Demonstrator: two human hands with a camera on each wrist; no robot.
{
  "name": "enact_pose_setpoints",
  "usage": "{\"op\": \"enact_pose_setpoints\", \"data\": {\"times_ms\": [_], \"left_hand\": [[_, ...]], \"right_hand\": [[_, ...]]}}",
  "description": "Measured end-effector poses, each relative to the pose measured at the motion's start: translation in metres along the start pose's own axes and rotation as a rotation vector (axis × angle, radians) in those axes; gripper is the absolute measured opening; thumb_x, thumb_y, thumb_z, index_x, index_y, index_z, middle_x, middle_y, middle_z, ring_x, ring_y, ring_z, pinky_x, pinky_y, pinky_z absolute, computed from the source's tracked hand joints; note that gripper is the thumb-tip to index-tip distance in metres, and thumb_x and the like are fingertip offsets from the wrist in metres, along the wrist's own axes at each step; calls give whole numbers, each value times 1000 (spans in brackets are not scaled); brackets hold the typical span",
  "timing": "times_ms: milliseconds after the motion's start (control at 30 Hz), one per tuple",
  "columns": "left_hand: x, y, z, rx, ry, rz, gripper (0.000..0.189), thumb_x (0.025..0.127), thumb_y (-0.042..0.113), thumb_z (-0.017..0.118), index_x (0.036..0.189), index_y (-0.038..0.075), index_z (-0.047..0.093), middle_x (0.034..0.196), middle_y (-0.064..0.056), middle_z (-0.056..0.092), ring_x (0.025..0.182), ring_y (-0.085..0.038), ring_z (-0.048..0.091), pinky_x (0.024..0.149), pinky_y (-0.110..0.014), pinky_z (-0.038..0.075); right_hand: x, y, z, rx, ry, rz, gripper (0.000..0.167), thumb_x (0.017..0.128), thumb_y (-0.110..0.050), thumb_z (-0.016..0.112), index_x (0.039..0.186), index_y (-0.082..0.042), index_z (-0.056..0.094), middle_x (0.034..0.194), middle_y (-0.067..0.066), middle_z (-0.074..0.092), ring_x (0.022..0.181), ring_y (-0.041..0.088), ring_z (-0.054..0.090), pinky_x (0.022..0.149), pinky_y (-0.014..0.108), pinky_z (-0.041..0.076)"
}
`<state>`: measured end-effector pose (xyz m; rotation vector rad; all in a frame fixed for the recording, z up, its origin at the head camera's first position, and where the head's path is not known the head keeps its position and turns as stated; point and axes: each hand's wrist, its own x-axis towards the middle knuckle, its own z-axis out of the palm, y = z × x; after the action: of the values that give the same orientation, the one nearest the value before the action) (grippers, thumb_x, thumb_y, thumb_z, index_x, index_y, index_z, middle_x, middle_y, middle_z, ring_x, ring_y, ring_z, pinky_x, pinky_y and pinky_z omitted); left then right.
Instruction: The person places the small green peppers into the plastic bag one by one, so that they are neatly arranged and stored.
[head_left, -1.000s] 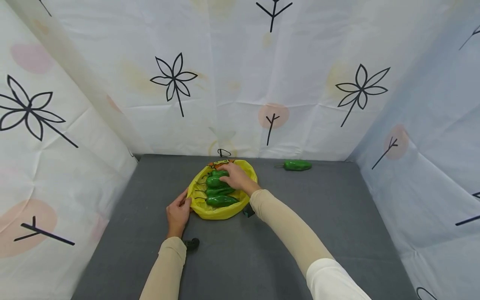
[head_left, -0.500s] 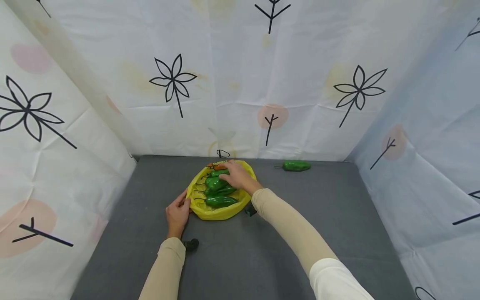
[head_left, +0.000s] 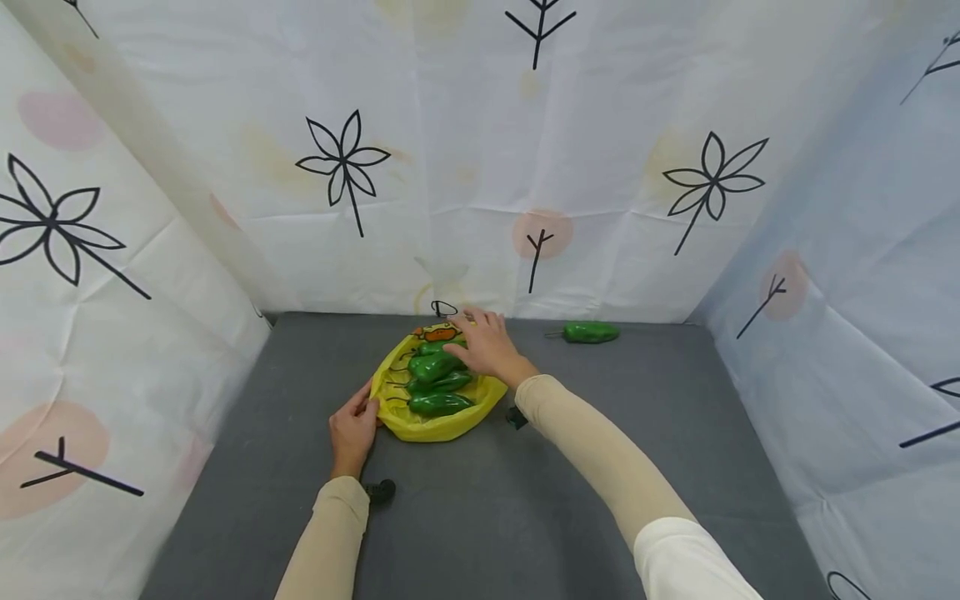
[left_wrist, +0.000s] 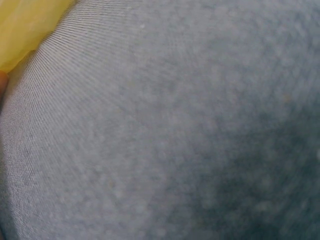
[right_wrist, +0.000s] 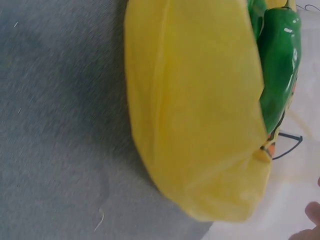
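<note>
A yellow plastic bag [head_left: 427, 431], its rim spread round, holds several green peppers [head_left: 441, 405] lying in a row with their stems to the left. My left hand [head_left: 354, 431] pinches the bag's left rim between thumb and fingers; the left wrist view catches only a corner of the bag [left_wrist: 30, 27]. Over the bag's far right side is my right hand [head_left: 491, 348], fingers spread and nothing in its grasp. In the right wrist view, one glossy pepper [right_wrist: 280, 65] shows above the bag's wall [right_wrist: 200, 110], with fingertips [right_wrist: 314, 215] at the right edge.
A single green pepper [head_left: 591, 332] lies at the back of the grey table [head_left: 637, 400], right of the bag. White patterned cloth [head_left: 420, 208] stands behind the table and along both sides. An orange print [head_left: 441, 333] marks the bag's far rim.
My right hand has come off the peppers and moved right and slightly up, its fingers spreading. The peppers' far ends show more now. My left hand keeps its place on the rim.
</note>
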<state>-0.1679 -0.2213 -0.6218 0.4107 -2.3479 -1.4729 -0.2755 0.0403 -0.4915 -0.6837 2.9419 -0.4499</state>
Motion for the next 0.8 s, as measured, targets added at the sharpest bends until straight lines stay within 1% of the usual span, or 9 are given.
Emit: {"op": "enact_pose_setpoints", "data": {"times_ms": [167, 300, 433, 567, 733, 800], "left_hand": [[0, 0, 0, 9, 6, -3, 38, 97, 23, 65, 135, 28, 69, 95, -11, 80, 63, 1, 63, 60, -11, 51], [0, 1, 0, 5, 4, 1, 38, 97, 23, 65, 135, 30, 69, 94, -10, 80, 61, 1, 64, 60, -11, 51], [-1, 1, 0, -1, -3, -2, 38, 98, 23, 65, 135, 30, 69, 96, -11, 80, 62, 2, 63, 61, -11, 51], [-1, 2, 0, -12, -10, -14, 38, 98, 23, 65, 135, 30, 68, 99, -12, 80, 63, 3, 63, 61, -11, 51], [-2, 4, -1, -12, -15, -36, 38, 98, 23, 65, 135, 30, 68, 102, -12, 80, 64, 5, 63, 61, -11, 52], [-2, 5, -1, -10, -17, -41, 38, 98, 23, 65, 135, 31, 68, 103, -11, 80, 64, 6, 63, 62, -10, 52]], "right_hand": [[-3, 7, -1, -34, 2, 36, 69, 101, -65, 45, 161, -36, 29, 169, 8, 22, 156, 38, 20, 126, 68, 9], [-5, 14, -1, -84, 3, 59, 74, 99, -70, 40, 163, -39, 22, 171, 7, 17, 158, 39, 15, 126, 68, 8], [-6, 22, -1, -96, 9, 79, 76, 98, -73, 39, 164, -39, 19, 172, 7, 13, 159, 40, 11, 125, 69, 7], [-6, 31, 1, -113, -12, 117, 78, 97, -75, 36, 164, -41, 14, 174, 6, 7, 160, 40, 6, 126, 68, 4], [-9, 39, -1, -108, -33, 157, 80, 98, -75, 36, 165, -37, 14, 174, 8, 3, 160, 41, 4, 125, 69, 1], [-11, 43, -3, -113, -30, 167, 81, 98, -74, 36, 165, -36, 13, 174, 9, 4, 159, 42, 5, 125, 69, 2]]}}
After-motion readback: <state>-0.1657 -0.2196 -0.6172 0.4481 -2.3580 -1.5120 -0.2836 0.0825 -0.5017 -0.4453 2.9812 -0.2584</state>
